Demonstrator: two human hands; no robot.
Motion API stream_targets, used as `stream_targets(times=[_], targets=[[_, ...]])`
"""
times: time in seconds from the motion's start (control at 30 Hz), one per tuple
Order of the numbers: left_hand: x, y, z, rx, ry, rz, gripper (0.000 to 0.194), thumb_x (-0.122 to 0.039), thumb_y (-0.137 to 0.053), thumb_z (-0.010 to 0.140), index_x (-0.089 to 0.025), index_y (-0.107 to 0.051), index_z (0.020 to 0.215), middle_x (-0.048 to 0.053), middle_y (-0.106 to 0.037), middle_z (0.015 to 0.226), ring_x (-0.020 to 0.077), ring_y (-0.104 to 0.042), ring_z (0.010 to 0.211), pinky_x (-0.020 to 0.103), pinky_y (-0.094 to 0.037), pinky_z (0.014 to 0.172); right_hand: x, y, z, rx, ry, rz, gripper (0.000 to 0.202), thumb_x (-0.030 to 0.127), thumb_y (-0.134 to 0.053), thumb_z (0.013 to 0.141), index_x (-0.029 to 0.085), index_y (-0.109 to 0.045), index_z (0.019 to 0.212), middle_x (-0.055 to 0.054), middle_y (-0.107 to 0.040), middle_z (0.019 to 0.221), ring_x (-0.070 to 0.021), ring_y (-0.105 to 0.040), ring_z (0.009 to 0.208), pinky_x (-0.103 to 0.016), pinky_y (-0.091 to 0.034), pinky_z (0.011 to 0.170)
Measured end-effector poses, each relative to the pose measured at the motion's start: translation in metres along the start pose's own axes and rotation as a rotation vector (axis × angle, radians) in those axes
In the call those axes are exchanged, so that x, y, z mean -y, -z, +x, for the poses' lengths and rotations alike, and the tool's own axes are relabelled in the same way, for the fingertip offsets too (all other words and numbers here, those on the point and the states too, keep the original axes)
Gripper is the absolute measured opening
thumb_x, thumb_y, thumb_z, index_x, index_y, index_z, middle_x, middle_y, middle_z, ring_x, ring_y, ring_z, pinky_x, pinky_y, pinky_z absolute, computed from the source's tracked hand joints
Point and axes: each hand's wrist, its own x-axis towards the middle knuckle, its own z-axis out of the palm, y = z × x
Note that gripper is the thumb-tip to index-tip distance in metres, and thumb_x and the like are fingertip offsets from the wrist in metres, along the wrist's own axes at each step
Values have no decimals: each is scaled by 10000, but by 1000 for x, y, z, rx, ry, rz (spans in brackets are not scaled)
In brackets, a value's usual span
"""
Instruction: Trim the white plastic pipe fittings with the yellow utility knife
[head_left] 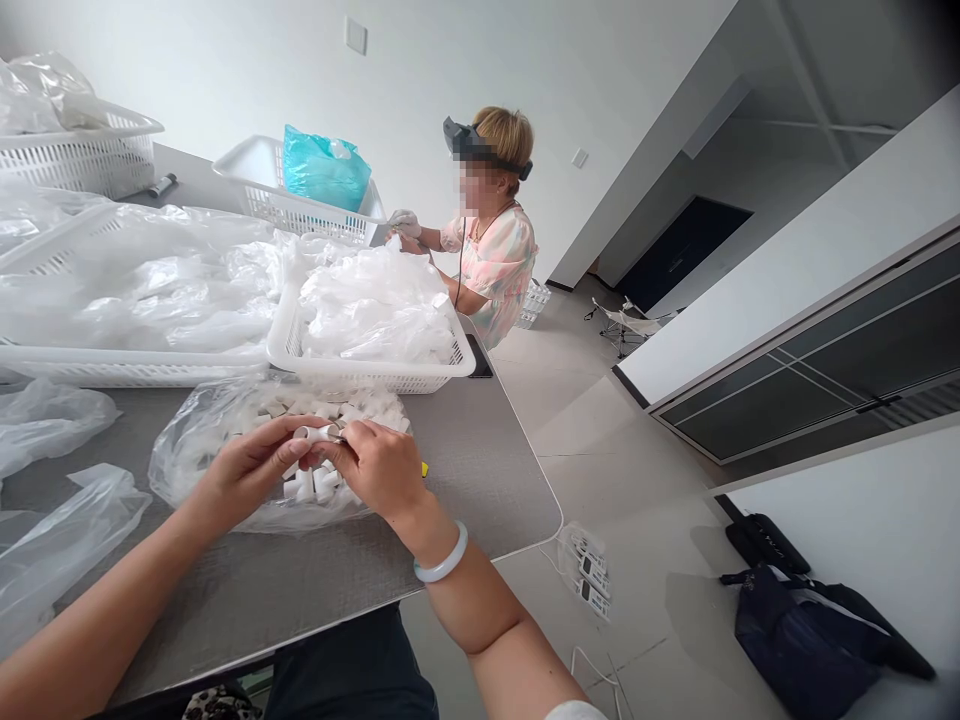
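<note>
My left hand (274, 455) is closed with fingertips and thumb around a small white tubular plastic fitting (319, 434), its round open end facing left. Against the fitting's right side, my right hand (382, 465) pinches a thin metal-tipped tool (340, 438); its kind is mostly hidden by the fingers. A small yellow end (425, 469) shows just beyond the right hand, perhaps part of that tool. Beneath both hands lies an open clear plastic bag (180, 450) full of similar white fittings (304, 487).
White baskets (367, 378) heaped with clear plastic bags stand behind on the grey table (480, 480). A basket with a turquoise bag (324, 168) is farther back. Another person (491, 250) works at the far side. Loose plastic (75, 530) lies left. Power strips (592, 580) rest on the floor.
</note>
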Motion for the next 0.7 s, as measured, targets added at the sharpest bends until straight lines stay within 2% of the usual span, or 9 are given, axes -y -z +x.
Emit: stream_targets(times=[0.17,0.37,0.57,0.7], targets=[[1,1,0,-34,-44,30,271,-463,-568,899,-285,-746,999,39,-720,782,193,-598,520,284,-503,481,0,-1,1,14,11,6,452,590,-608,934,166,-605,776,-27,-622,707,-136,-598,624,-222,-341,502],[8,3,2,-45,-93,100,279,-448,-535,907,-286,-755,961,54,-723,785,229,-651,613,300,-521,540,-2,-2,-1,33,86,-3,455,529,-500,1017,197,-621,728,-25,-629,665,-153,-606,647,-236,-363,553],[11,3,2,-38,-90,156,291,-474,-535,901,-284,-756,912,59,-730,815,217,-636,589,293,-506,525,-4,-3,0,10,44,-9,510,639,-514,966,193,-620,742,-43,-639,679,-160,-612,659,-239,-372,567],[11,3,2,-44,-83,168,304,-477,-516,913,-284,-751,915,56,-744,834,224,-660,623,288,-519,555,-4,-5,0,26,113,2,502,585,-466,1015,203,-613,725,-25,-635,664,-143,-610,664,-233,-359,568]])
